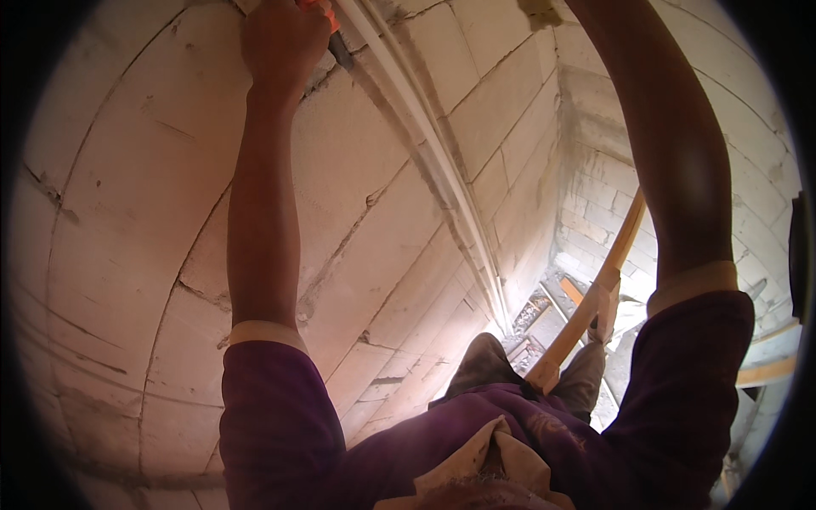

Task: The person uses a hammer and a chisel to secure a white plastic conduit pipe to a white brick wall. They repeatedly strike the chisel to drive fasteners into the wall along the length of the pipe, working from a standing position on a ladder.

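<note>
My left hand point(285, 42) is raised against the block wall point(161, 246) at the upper left, its fingers closed. An orange-red object point(321, 12) with a dark part below it shows at its fingers; the top edge cuts it off, so its kind does not show. Just right of that hand, white conduit point(460, 191) runs down along a groove in the wall. My right arm point(680, 144) reaches up past the top edge, and its hand is out of view.
A wooden beam point(586, 310) slants up from beside my legs toward the right forearm. Rubble and boards point(535, 327) lie on the floor below. Another block wall point(595, 195) meets the first at a corner. More timber point(769, 371) shows at the right edge.
</note>
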